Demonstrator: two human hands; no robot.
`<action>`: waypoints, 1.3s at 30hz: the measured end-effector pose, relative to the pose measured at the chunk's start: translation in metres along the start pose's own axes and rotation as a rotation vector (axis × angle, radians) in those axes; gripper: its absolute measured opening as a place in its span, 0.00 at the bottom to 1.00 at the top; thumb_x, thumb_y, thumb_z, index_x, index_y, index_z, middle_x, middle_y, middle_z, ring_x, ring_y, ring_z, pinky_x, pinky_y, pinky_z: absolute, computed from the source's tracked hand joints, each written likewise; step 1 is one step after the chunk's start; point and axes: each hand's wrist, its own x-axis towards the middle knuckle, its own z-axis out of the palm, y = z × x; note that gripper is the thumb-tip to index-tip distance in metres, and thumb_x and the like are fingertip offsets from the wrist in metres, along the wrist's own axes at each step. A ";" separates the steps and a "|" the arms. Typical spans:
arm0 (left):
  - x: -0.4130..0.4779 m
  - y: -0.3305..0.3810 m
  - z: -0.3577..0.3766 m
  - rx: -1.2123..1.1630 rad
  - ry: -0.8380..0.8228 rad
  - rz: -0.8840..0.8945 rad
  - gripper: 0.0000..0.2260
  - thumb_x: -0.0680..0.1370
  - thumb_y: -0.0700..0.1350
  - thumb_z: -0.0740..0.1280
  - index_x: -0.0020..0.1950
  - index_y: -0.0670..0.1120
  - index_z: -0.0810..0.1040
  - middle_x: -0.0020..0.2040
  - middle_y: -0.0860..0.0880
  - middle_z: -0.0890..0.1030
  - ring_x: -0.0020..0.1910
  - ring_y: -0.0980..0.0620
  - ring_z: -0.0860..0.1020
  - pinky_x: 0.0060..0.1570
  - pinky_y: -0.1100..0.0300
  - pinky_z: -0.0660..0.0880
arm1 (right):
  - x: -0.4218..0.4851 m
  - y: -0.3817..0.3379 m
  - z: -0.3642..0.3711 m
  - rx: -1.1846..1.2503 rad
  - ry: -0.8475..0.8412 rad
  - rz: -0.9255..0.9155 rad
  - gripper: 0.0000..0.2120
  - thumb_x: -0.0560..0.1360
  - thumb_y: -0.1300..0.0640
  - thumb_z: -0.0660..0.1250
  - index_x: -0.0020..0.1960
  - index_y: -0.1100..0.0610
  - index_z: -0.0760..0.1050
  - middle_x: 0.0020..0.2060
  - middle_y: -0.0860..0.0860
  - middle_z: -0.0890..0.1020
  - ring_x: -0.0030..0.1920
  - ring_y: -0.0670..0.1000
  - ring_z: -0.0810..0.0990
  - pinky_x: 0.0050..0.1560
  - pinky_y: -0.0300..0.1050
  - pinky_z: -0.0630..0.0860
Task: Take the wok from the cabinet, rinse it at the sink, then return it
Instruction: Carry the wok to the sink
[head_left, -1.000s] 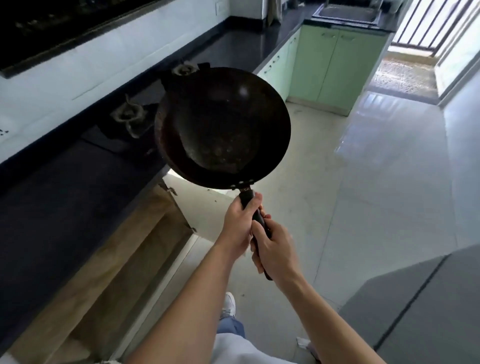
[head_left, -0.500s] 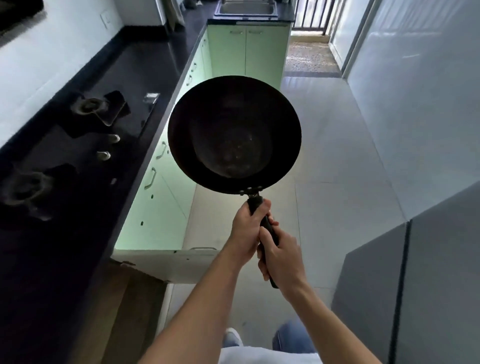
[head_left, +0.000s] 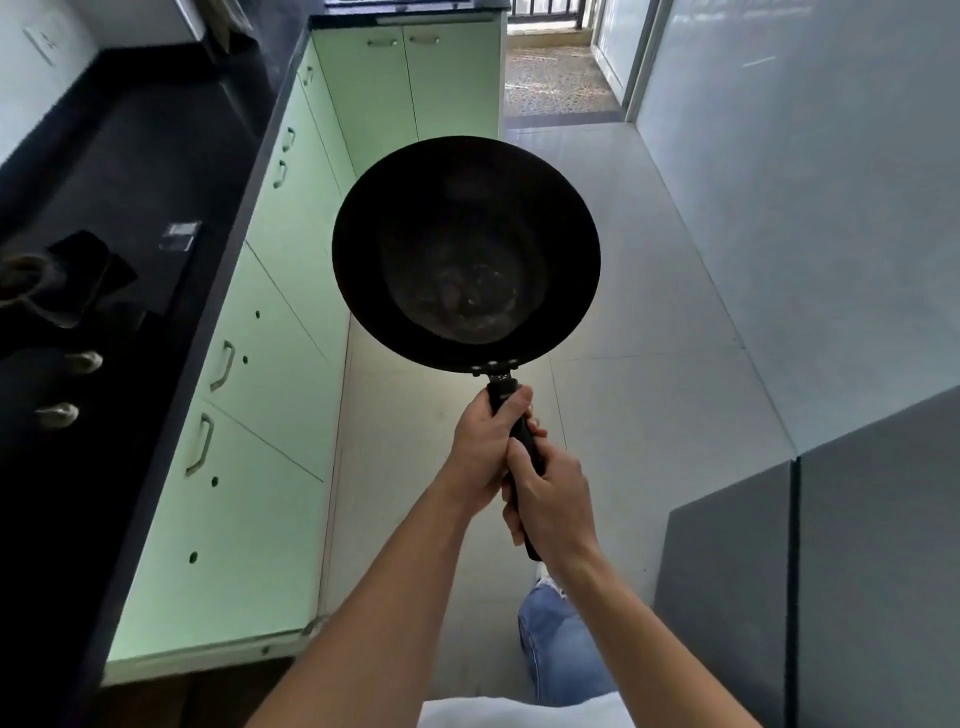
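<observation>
Fingers of both hands wrap the wok's black handle (head_left: 521, 441): left hand (head_left: 485, 447) nearest the bowl, right hand (head_left: 553, 499) just behind it. Held out in the air, the wok (head_left: 466, 254) hangs beside the green cabinets (head_left: 270, 332), above the floor.

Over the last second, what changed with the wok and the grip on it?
The person turned away from the open cabinet and walked along the counter toward the far end of the kitchen; the stove burner slid back to the left. The wok came round from over the counter to over the floor. Unchanged: left hand and right hand both grip the handle, left nearer the pan.
</observation>
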 end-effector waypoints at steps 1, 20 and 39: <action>0.016 0.005 0.007 -0.009 0.001 -0.005 0.07 0.81 0.45 0.67 0.50 0.42 0.73 0.37 0.47 0.73 0.37 0.51 0.75 0.43 0.59 0.78 | 0.018 -0.003 -0.006 -0.003 -0.007 -0.001 0.16 0.83 0.56 0.61 0.40 0.65 0.75 0.25 0.56 0.77 0.19 0.52 0.75 0.19 0.41 0.71; 0.240 0.090 0.075 -0.115 0.099 -0.006 0.07 0.81 0.43 0.67 0.50 0.41 0.72 0.38 0.48 0.74 0.36 0.53 0.76 0.41 0.60 0.78 | 0.269 -0.066 -0.054 -0.032 -0.132 0.004 0.12 0.83 0.57 0.62 0.44 0.61 0.77 0.28 0.55 0.79 0.22 0.51 0.76 0.23 0.45 0.75; 0.512 0.256 -0.015 -0.117 0.082 -0.062 0.08 0.81 0.43 0.67 0.48 0.42 0.70 0.37 0.47 0.72 0.35 0.51 0.76 0.40 0.59 0.78 | 0.551 -0.173 0.072 -0.095 -0.083 0.108 0.15 0.81 0.56 0.62 0.41 0.66 0.76 0.26 0.55 0.78 0.19 0.53 0.75 0.20 0.44 0.72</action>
